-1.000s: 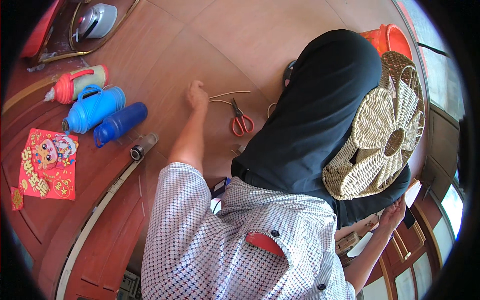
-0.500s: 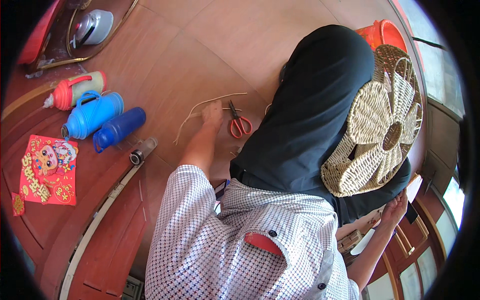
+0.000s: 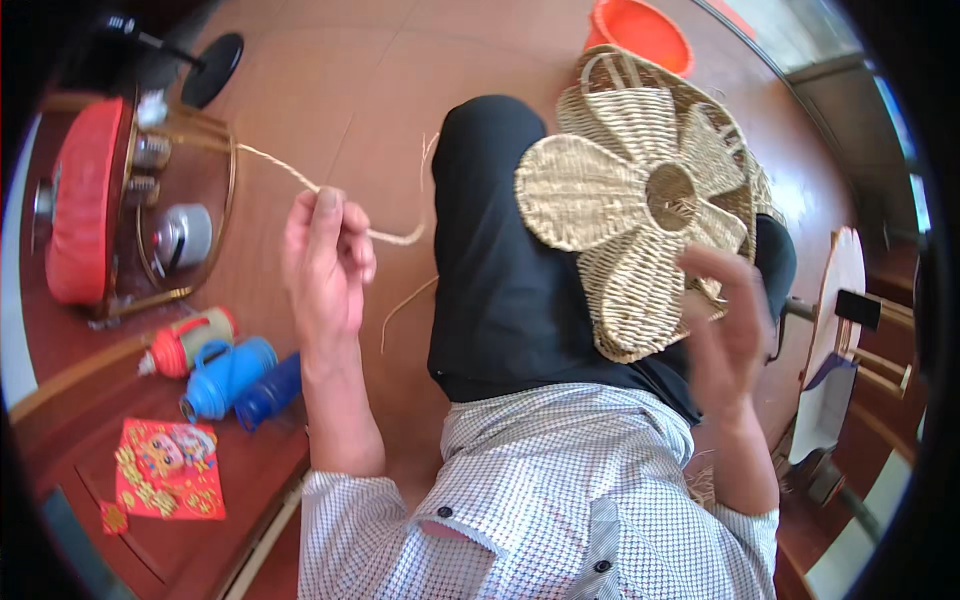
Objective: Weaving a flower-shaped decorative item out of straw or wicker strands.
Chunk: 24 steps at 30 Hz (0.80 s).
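My left hand (image 3: 330, 245) is raised over the floor, thumb and fingers closed on a thin twisted straw cord (image 3: 275, 160). One end of the cord reaches up to the left; the other bends round beside my knee and frays at its tip. On my lap lies a woven straw piece (image 3: 580, 192) shaped like a flower, with broad petals and a round hole in the middle. My right hand (image 3: 728, 320), blurred by motion, is over its lower right petals with the fingers apart and nothing visible in them. Another strand (image 3: 405, 308) lies on the floor by my thigh.
At left stand a red flask (image 3: 190, 340), a light blue flask (image 3: 230, 378) and a dark blue bottle (image 3: 268, 392), near a red festive print (image 3: 170, 470). A rack with a kettle (image 3: 183, 238) is beyond them. An orange bucket (image 3: 640, 35) sits past the weaving.
My left hand has risen from the floor with the cord. My right hand has come from the far right to the woven piece. The red-handled scissors no longer show.
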{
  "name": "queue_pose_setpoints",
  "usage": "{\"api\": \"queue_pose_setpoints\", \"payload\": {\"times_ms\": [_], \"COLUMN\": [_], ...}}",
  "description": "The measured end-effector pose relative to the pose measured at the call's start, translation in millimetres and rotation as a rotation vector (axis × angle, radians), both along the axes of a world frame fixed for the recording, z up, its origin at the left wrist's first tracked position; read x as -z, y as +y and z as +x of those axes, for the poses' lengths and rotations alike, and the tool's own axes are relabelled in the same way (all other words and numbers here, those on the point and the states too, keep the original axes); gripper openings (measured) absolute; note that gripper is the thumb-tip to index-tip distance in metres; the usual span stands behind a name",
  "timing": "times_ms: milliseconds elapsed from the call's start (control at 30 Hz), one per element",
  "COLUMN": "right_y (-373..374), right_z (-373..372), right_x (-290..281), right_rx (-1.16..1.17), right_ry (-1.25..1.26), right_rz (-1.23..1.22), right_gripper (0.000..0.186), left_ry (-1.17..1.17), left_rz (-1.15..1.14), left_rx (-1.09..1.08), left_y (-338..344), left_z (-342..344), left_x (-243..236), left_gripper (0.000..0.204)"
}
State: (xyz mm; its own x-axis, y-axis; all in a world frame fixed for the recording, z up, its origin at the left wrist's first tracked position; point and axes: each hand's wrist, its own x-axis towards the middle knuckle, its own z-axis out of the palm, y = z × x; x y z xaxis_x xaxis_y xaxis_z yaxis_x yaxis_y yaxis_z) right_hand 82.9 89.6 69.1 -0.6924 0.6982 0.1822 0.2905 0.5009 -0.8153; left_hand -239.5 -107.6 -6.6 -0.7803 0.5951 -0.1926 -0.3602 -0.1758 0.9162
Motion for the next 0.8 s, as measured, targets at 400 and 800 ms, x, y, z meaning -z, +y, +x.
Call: {"api": "queue_pose_setpoints", "payload": {"times_ms": [400, 800], "right_y": [-32, -20], "right_z": [-25, 39], "right_x": [19, 67], "right_rx": [-0.232, -0.125], "right_ry": [0.125, 0.425], "right_rz": [-0.808, -1.804], "right_gripper": [0.026, 0.030], "left_ry": [0.042, 0.058], "left_rz": [0.119, -0.123], "left_rx": [0.085, 0.071], "left_y": [6, 9], "left_z": [35, 3], "left_x": [-63, 14], "left_gripper": [0.018, 0.018]}}
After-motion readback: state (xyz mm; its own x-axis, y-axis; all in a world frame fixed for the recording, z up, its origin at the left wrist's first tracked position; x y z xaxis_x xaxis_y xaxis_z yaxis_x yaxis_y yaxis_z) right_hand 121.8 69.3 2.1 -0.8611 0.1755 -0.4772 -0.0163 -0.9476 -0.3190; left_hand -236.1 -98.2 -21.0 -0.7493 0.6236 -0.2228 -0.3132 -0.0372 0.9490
